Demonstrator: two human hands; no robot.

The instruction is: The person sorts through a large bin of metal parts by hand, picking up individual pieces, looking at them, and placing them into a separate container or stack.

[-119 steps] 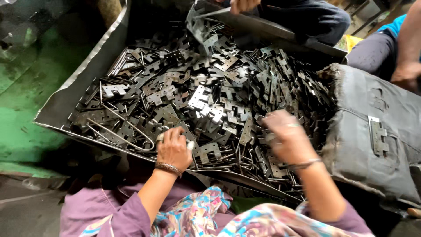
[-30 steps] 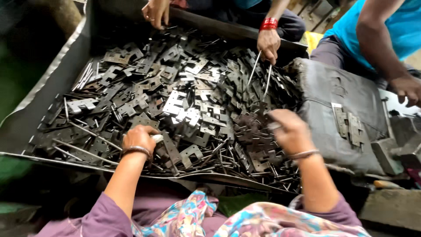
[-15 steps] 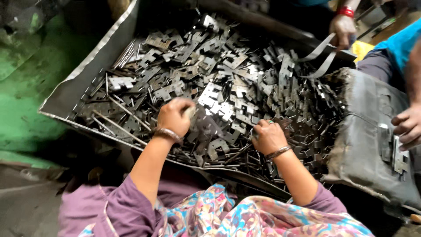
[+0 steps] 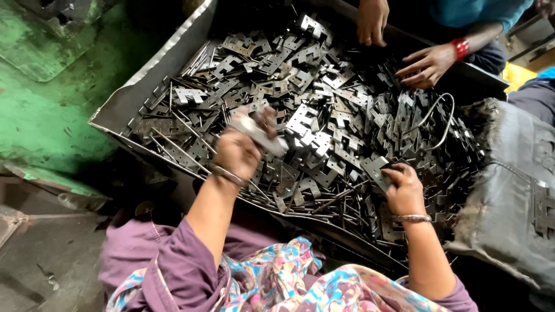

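Over a tray [image 4: 118,110] heaped with metal stampings [image 4: 324,104], the left hand [image 4: 238,151] pinched a small stack [image 4: 261,134] in its fingers; the right hand [image 4: 403,188] gripped one plate [image 4: 376,169], lifted clear for sorting.

Single view, head-worn camera: looks steeply down and forward from above the wearer's chest, close over the metal tray [image 4: 118,110] of stamped parts, own forearms entering from the bottom edge, co-workers' hands at the far top edge

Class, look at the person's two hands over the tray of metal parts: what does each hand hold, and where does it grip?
The left hand grips one end of a stamped metal plate; the right hand pinches another flat plate by its edge.
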